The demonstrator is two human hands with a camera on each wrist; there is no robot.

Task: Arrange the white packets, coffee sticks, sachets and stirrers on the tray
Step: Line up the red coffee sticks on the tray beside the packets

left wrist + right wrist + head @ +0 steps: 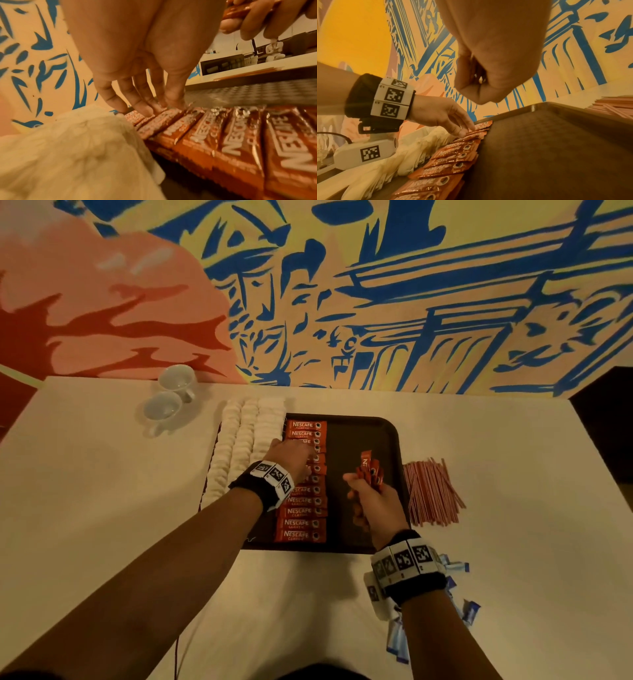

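The left hand (291, 455) is pressing straight fingers (144, 108) onto the Nescafé coffee sticks (303, 501) lining the tray (359, 440) at nine o'clock, while the right hand (371, 498) is clutching a spare bundle (370, 470); light, slippery foil, probably best pinched at the edges.

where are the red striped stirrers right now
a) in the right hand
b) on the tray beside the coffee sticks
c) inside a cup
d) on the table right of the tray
d: the stirrers lie in a heap on the white table, just outside the right rim of the tray.
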